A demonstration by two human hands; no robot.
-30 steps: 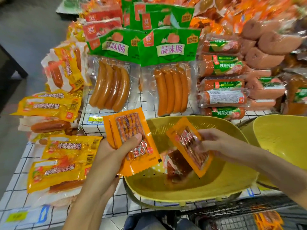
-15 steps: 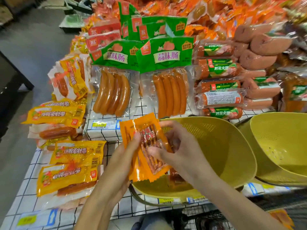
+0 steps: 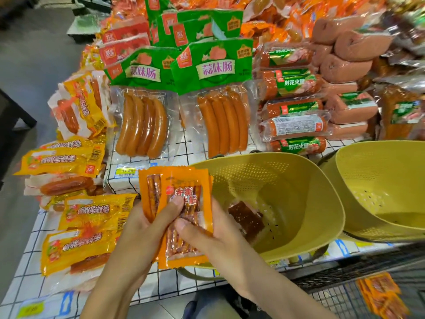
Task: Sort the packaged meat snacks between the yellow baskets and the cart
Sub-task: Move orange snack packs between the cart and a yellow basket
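Two orange meat snack packets (image 3: 184,187) are stacked upright in front of me, just left of the near yellow basket (image 3: 299,180). My left hand (image 3: 142,229) grips the stack from the left, thumb on the front packet. My right hand (image 3: 207,236) pinches the front packet from the right, its thumb pressed on the clear window. One dark meat packet (image 3: 246,219) lies inside the near basket. A second yellow basket (image 3: 379,180) stands to the right. The wire cart (image 3: 345,293) at bottom right holds several orange packets (image 3: 381,293).
The checked display table (image 3: 30,249) carries yellow sausage packs (image 3: 80,245) at left, green-labelled sausage packs (image 3: 213,107) behind, and ham rolls (image 3: 294,107) at the back right. Grey floor lies to the far left.
My right hand carried its orange packet out of the near basket and laid it onto the packet in my left hand. Both hands now hold the stack together.
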